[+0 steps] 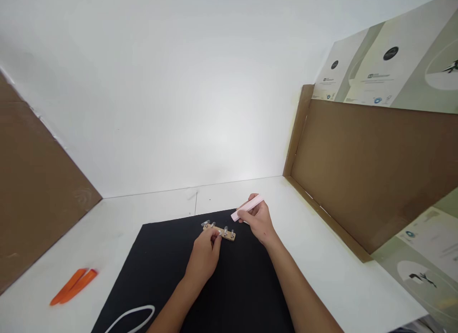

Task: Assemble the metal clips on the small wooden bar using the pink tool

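Note:
A small light wooden strip (229, 236) with several clear plastic pieces and metal fittings along it lies at a slant on the black mat (161, 256). My left hand (207, 252) is closed at the strip's near edge, thumb and fingers pinched around its middle. Those fingers cover part of the strip, and a small whitish bit shows at their tips. Just right of the strip, my right hand (258, 222) grips a pale pink flat bar (247, 207). The bar is tilted, its lower left end pointing toward the strip, and stays apart from it.
Two orange strips (73, 286) lie on the white table (118, 242) left of the mat. A white cord loop (134, 310) rests on the mat's near left part. Cardboard panels stand at the left (36, 180) and right (372, 166), with a white wall (179, 85) behind.

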Motion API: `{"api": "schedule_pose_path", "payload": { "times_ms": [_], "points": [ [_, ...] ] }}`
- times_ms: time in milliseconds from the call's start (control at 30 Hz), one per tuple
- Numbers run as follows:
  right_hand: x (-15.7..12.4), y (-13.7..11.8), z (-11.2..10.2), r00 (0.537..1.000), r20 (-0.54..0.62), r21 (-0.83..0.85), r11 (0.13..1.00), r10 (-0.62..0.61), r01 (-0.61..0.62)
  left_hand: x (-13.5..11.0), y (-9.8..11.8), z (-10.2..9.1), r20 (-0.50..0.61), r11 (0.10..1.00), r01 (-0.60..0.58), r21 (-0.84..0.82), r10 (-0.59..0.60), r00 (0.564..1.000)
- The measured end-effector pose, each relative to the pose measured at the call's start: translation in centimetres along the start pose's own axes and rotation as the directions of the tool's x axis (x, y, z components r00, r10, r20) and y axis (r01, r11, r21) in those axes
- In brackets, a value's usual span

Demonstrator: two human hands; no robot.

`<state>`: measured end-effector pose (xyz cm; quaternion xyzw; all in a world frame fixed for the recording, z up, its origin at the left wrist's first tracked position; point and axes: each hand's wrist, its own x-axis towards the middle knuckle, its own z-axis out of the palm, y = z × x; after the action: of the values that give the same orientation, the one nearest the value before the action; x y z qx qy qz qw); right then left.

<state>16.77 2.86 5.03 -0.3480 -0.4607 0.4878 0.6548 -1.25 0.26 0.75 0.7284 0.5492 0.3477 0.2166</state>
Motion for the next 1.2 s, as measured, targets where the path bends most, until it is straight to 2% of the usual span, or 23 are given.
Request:
{"api": "schedule_pose_path", "payload": {
  "times_ms": [300, 400, 500, 600, 867, 1033, 1200],
  "points": [
    [0.0, 0.3, 0.1, 1.000, 0.027, -0.007, 1.000, -0.004, 0.004, 0.1, -0.1, 0.4, -0.072, 0.994, 0.047, 0.101, -0.040, 0.997],
    [0.0, 0.3, 0.0, 1.000, 0.026, 0.000, 1.000, 0.000, 0.000, 0.1, 0.1, 0.6, -0.083, 0.979, 0.109, 0.173, -0.096, 0.992],
    [0.0, 0.3, 0.1, 1.000, 0.024, 0.007, 1.000, 0.006, -0.006, 0.2, 0.3, 0.9, -0.067, 0.946, 0.175, 0.274, -0.163, 0.984],
    [0.0, 0.2, 0.2, 1.000, 0.010, -0.001, 1.000, 0.016, -0.016, 0.5, 0.3, 1.1, -0.052, 0.909, 0.192, 0.369, -0.187, 0.981],
    [-0.1, -0.1, 0.4, 1.000, 0.015, -0.006, 1.000, 0.006, -0.006, 0.1, 0.8, 0.4, -0.019, 0.860, 0.210, 0.466, -0.227, 0.974],
    [-0.1, -0.2, 0.3, 1.000, 0.005, -0.011, 1.000, 0.007, -0.007, -0.8, 1.6, 0.0, 0.069, 0.837, 0.195, 0.511, -0.266, 0.961],
    [0.0, -0.2, 0.2, 1.000, 0.005, -0.017, 1.000, 0.009, -0.009, -1.2, 1.7, 0.5, 0.109, 0.832, 0.134, 0.538, -0.226, 0.968]
  ]
}}
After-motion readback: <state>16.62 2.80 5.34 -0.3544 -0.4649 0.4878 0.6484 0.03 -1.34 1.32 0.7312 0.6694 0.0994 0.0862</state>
